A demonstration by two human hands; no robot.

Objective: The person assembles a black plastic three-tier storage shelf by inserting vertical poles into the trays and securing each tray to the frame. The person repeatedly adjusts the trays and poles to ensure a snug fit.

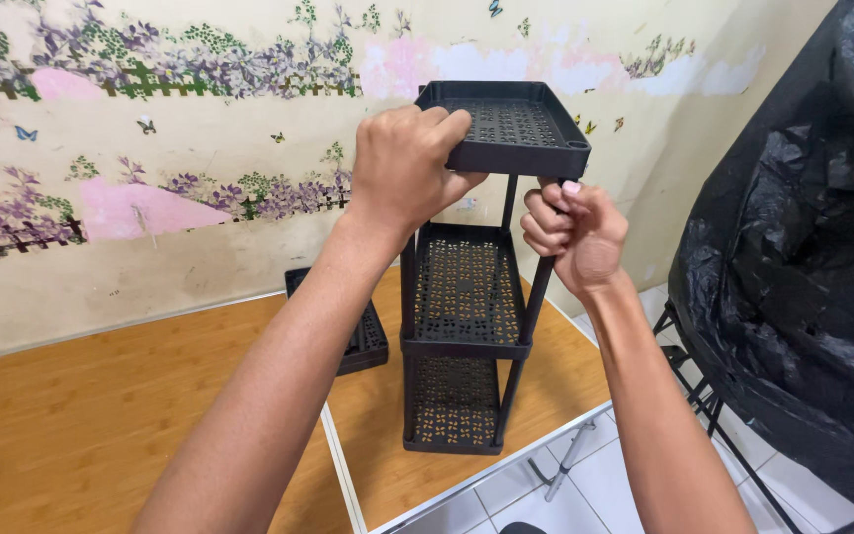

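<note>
Black three-tier rack point(467, 297), upright on table point(101, 415) | left hand point(402, 168) grips top tray point(511, 124), steadying | right hand point(577, 229) clenches post point(536, 297), bracing | spare tray point(363, 341) behind.

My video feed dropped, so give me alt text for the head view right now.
Two hands hold a black three-tier rack standing on a wooden table: the left hand grips the top tray, the right hand a post beneath it. A spare tray lies behind.
</note>
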